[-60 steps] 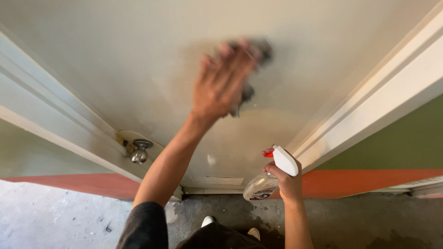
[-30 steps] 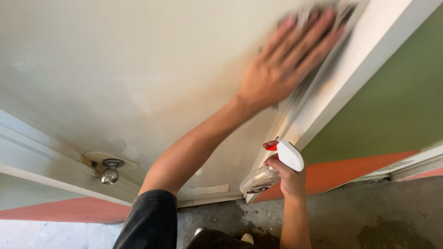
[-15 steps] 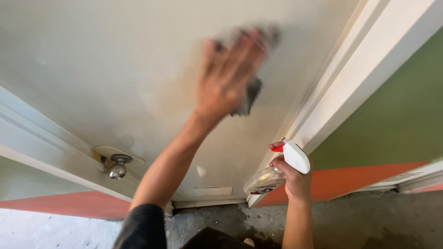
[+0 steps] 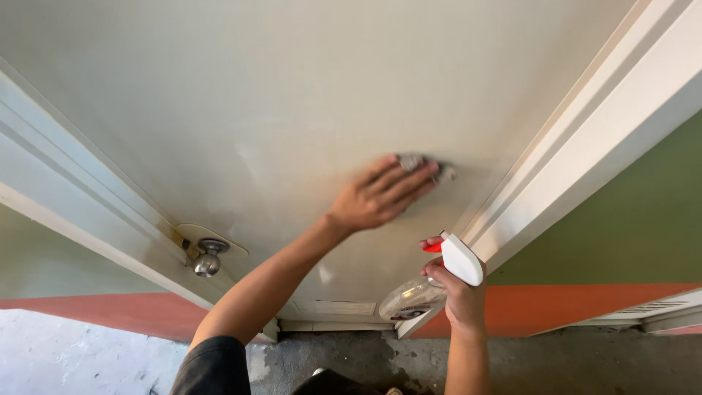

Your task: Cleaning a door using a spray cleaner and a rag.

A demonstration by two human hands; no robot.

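My left hand (image 4: 380, 194) presses a small grey cloth (image 4: 420, 164) flat against the pale cream door (image 4: 256, 95), low on the panel near its right edge. Only the cloth's far end shows past my fingertips. My right hand (image 4: 457, 289) hangs lower and to the right, wrapped around a clear spray bottle (image 4: 413, 296) with a white head (image 4: 462, 257) and a red trigger (image 4: 433, 246). The bottle is held close to the door's lower right corner.
A round metal door knob (image 4: 207, 260) sticks out at the door's left edge. White door frame (image 4: 599, 139) runs along the right, next to a green wall (image 4: 629, 227) with an orange base band (image 4: 578, 307). Grey concrete floor (image 4: 556, 366) lies below.
My left hand has swept the cloth across the door, from the upper right near the frame back down to the lower middle. The right hand with the bottle has stayed almost still.
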